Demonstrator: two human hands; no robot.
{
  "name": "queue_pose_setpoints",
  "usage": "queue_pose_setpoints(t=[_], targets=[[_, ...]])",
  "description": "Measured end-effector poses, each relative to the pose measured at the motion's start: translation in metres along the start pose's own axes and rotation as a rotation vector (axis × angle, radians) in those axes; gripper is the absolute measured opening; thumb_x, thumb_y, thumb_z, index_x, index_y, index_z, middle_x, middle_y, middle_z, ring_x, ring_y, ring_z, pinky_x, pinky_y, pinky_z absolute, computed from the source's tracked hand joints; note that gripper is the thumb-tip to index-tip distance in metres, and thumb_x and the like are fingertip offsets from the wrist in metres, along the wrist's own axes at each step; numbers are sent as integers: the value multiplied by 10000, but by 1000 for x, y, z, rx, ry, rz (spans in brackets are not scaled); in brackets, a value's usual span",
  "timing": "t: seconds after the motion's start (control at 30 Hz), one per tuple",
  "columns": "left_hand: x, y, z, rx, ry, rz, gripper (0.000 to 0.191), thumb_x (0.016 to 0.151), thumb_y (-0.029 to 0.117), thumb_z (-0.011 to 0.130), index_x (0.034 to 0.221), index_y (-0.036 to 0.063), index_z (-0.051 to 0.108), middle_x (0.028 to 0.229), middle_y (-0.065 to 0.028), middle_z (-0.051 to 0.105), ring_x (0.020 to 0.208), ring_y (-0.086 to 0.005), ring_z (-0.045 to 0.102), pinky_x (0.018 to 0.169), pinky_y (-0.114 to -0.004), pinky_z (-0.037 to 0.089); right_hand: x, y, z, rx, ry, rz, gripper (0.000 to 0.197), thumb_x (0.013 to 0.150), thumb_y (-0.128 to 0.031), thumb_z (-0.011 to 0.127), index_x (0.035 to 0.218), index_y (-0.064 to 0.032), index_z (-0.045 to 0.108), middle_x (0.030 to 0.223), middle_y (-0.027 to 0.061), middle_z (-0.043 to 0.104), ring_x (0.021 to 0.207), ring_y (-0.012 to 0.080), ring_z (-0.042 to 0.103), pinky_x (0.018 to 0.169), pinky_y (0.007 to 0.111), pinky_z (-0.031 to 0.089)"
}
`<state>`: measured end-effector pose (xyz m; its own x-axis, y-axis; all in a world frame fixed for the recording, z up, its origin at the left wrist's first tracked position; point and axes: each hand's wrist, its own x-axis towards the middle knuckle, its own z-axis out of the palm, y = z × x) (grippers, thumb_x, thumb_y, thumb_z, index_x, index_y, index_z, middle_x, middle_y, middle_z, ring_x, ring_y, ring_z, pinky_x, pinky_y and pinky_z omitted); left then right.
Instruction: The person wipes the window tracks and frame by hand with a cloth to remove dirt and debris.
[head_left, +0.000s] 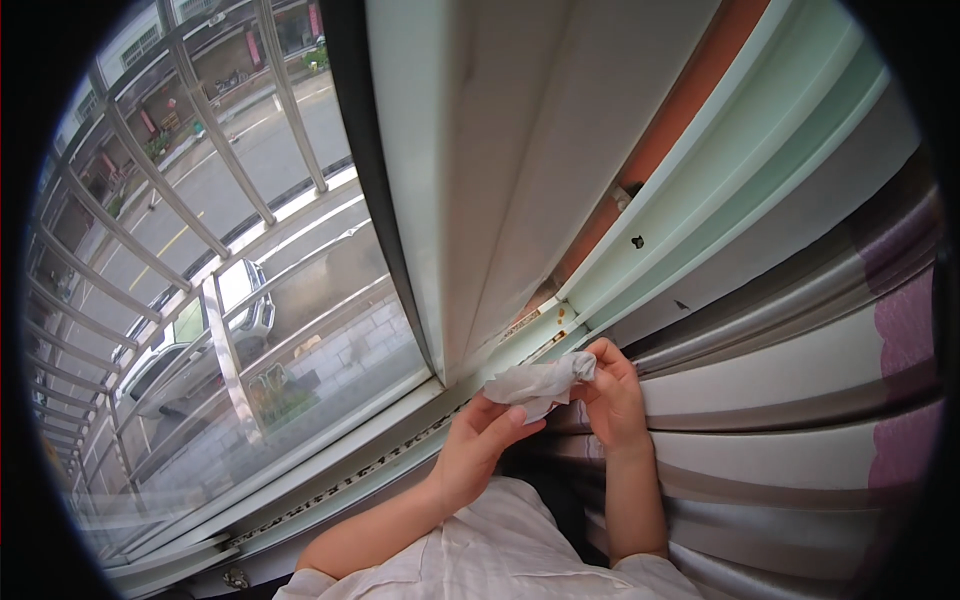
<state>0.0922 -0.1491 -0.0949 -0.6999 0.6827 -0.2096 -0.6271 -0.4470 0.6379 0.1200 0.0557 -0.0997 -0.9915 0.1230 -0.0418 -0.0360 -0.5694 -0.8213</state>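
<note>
A crumpled white tissue (536, 381) is held between my two hands, in front of my chest and just above the window track. My left hand (480, 442) pinches its lower left end between thumb and fingers. At the upper right end, bunched tighter, my right hand (615, 390) grips the tissue with bent fingertips. Beneath and beyond the hands runs the sliding-window track (360, 472), its groove marked with dark dirt. Brown spots show at the corner of the window frame (566, 319).
Left of me is a glass pane with metal security bars (217, 142) outside, above a street with a parked white car (240, 300). A wide pale window frame post (487, 150) rises ahead. Striped curtains (765, 397) hang close on the right.
</note>
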Motion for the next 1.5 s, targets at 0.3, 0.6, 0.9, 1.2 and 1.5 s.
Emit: queue_pose_setpoints(t=[0.3,0.6,0.9,1.2,1.5], targets=[[-3,-19,-20,572,316,380,253,863,16,694,1085,-2,574,986,-67,659,901,-155,649,808,-286,512,-21,39,11,-228,-2,-49,523,855,36,523,1369,-38,460,1278,142,571,1019,166,584,795,283,538],[-12,-12,-29,1126,254,454,280,803,-16,670,1075,20,612,1058,-129,626,878,-286,661,731,-355,542,6,46,8,-1116,395,-554,132,882,7,672,1002,-47,680,968,83,629,835,186,610,672,271,479],[-41,0,-52,1492,181,703,287,765,-5,695,1041,51,641,1030,-127,647,902,-331,639,772,-398,526,20,72,-1,-1722,286,-790,234,853,-43,678,1086,-49,695,1125,92,679,1030,264,619,919,381,483],[-49,-5,-64,1630,236,757,307,754,5,688,1055,52,652,1044,-113,648,955,-316,624,809,-407,509,22,21,19,-1674,122,-993,247,798,-19,651,1030,-52,728,1075,34,700,1034,212,624,822,348,515],[-55,-4,-71,1556,228,731,328,753,-23,685,1072,39,646,1058,-133,647,963,-341,620,821,-418,511,34,40,-73,-2380,198,-1159,279,910,-114,559,1124,-69,731,1230,-32,677,1148,125,577,970,282,408]])
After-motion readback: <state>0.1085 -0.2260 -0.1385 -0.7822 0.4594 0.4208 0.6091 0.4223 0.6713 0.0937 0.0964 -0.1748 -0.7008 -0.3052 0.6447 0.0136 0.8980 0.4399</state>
